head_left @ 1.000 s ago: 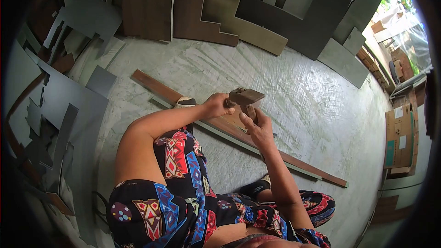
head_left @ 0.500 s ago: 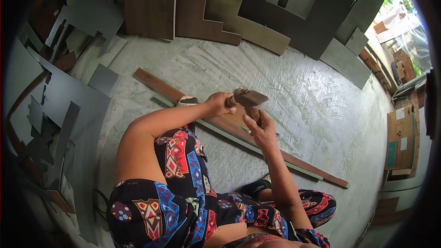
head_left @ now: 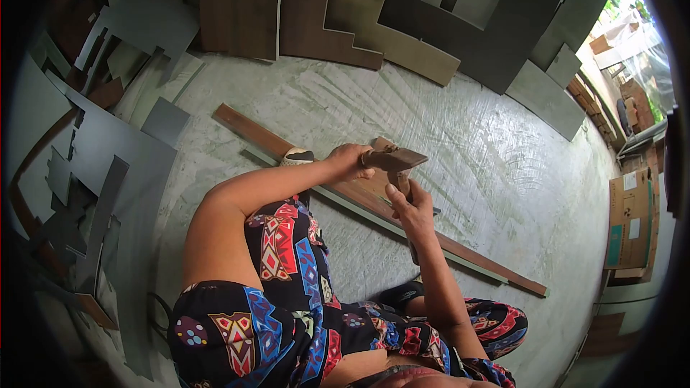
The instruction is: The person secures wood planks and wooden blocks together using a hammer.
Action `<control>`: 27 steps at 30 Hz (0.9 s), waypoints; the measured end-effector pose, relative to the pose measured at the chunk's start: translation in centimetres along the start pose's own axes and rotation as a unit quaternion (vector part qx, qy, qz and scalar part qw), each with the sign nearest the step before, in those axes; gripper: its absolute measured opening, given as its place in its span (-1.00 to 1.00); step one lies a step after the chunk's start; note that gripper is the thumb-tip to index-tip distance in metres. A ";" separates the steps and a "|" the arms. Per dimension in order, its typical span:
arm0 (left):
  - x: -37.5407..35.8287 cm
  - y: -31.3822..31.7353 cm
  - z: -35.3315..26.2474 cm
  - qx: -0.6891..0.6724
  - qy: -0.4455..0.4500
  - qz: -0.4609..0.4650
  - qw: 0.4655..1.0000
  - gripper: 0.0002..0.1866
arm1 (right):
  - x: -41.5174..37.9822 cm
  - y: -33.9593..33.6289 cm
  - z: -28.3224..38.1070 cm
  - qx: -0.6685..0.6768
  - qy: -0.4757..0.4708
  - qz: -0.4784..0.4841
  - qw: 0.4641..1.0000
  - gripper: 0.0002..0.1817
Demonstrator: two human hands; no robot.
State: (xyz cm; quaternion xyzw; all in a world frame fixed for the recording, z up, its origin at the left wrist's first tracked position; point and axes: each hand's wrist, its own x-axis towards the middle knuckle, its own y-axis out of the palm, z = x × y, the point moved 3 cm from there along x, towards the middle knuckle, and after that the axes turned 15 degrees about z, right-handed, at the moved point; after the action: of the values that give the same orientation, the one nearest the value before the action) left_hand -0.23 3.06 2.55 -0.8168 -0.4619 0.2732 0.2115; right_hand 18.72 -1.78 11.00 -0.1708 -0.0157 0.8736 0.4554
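Observation:
My right hand (head_left: 412, 205) is closed around the wooden handle of a tool that looks like a hatchet (head_left: 404, 161), its broad dark head pointing right. My left hand (head_left: 350, 162) is closed at the left end of that head, with the thumb beneath; what its fingers wrap is partly hidden. A small light-brown wooden piece (head_left: 383, 143) shows just behind the head. Below both hands, a long brown board (head_left: 481, 262) lies diagonally on the floor, with a thin greenish strip (head_left: 359, 212) alongside. The board's middle is partly covered by my hands.
Brown and grey panels (head_left: 241, 11) lean along the far wall. Cut grey pieces (head_left: 118, 144) are stacked at the left. A cardboard box (head_left: 629, 219) stands at the right. My shod foot (head_left: 296, 157) is by the board, on the rough concrete floor (head_left: 503, 165).
The hatchet head has turned slightly and shows more sharply, a little lower and to the right. Both hands have shifted slightly and keep their grip. The whole view has moved a little.

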 end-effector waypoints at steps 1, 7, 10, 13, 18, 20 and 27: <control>0.0 0.2 0.3 0.001 0.003 -0.001 1.000 -0.67 | -0.3 0.0 0.3 0.031 -0.007 0.001 1.000 -0.59; -0.4 -0.4 -1.0 0.008 -0.015 0.024 1.000 -0.63 | 0.0 0.0 -0.3 -0.052 -0.025 -0.014 0.998 -0.60; -0.1 -0.1 -0.3 0.015 0.019 -0.009 1.000 -0.65 | -0.1 -0.1 -0.2 -0.001 0.004 0.019 1.000 -0.59; -0.1 0.0 0.2 -0.023 0.021 0.006 0.999 -0.66 | -0.9 0.3 1.2 0.055 -0.040 0.003 0.998 -0.59; 0.0 -0.1 -0.8 0.003 -0.008 0.015 1.000 -0.66 | 0.1 -0.4 -0.4 -0.079 0.007 0.007 0.997 -0.61; 0.1 -0.3 -0.9 0.010 -0.021 0.016 1.000 -0.66 | -0.4 -0.5 0.2 0.009 0.016 0.012 1.000 -0.60; -0.1 -0.2 -1.1 -0.011 0.009 0.022 1.000 -0.63 | -1.0 -0.3 1.0 0.012 -0.032 -0.003 0.999 -0.60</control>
State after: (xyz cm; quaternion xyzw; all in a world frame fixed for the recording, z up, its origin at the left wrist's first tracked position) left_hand 0.30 3.00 3.50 -0.8315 -0.4449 0.2655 0.2004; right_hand 19.20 -2.22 12.25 -0.1375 -0.0199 0.8772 0.4597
